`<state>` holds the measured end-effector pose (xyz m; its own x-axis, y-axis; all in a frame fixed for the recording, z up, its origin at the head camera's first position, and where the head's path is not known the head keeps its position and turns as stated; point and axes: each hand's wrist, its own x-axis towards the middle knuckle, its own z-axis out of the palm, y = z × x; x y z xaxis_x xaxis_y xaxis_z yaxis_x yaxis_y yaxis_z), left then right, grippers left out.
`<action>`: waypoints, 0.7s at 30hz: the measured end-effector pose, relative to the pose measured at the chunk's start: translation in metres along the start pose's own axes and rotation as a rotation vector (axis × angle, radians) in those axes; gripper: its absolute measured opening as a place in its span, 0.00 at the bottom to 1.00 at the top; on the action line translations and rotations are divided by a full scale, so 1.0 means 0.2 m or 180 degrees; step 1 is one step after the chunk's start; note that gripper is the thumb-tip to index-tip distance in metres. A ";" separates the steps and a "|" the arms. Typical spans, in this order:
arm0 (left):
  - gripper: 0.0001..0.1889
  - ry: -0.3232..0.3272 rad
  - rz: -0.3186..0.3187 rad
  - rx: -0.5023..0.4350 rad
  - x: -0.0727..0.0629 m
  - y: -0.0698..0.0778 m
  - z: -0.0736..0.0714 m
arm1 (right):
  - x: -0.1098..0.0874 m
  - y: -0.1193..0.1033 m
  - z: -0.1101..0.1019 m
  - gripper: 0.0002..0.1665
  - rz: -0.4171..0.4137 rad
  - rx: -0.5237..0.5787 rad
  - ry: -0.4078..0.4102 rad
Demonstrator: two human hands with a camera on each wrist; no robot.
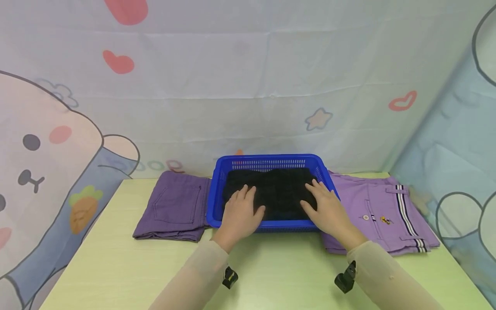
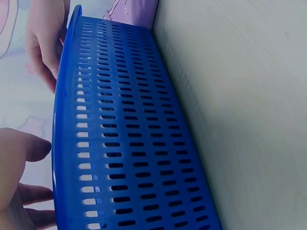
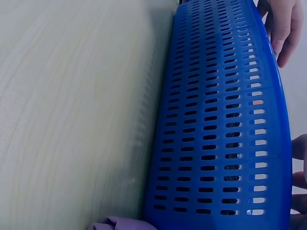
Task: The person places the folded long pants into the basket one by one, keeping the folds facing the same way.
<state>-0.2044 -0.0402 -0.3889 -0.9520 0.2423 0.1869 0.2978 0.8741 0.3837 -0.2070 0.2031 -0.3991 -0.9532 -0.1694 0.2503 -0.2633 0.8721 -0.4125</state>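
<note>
A blue perforated plastic basket (image 1: 267, 224) stands on the table, with folded black cloth (image 1: 280, 189) lying inside it. My left hand (image 1: 241, 215) reaches over the near rim at the left, its spread fingers over the black cloth. Over the near right part of the basket lies my right hand (image 1: 329, 211), fingers apart and extended across the cloth. Whether the fingertips press the cloth cannot be told. Both wrist views show the basket's slotted side wall (image 2: 124, 124), with the fingers (image 3: 300, 167) beyond the rim and the cloth mostly hidden.
Folded dark purple trousers (image 1: 176, 206) lie left of the basket. To the right, folded light purple trousers (image 1: 372, 215) with striped trim reach close to the basket's side. A printed cloth backdrop (image 1: 217, 86) rises behind the pale table (image 1: 128, 271).
</note>
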 end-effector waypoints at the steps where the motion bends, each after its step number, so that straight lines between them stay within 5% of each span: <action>1: 0.32 -0.0009 -0.0002 -0.0013 0.00 0.00 0.00 | 0.00 0.00 0.00 0.35 0.0006 0.0001 -0.0002; 21: 0.33 -0.0047 0.0004 -0.0182 -0.04 0.08 0.01 | -0.06 0.02 -0.04 0.38 0.0013 0.0150 -0.0022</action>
<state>-0.1931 -0.0277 -0.3852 -0.9524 0.2499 0.1744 0.3022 0.8484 0.4346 -0.1951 0.2122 -0.3969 -0.9553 -0.1692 0.2425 -0.2659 0.8503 -0.4543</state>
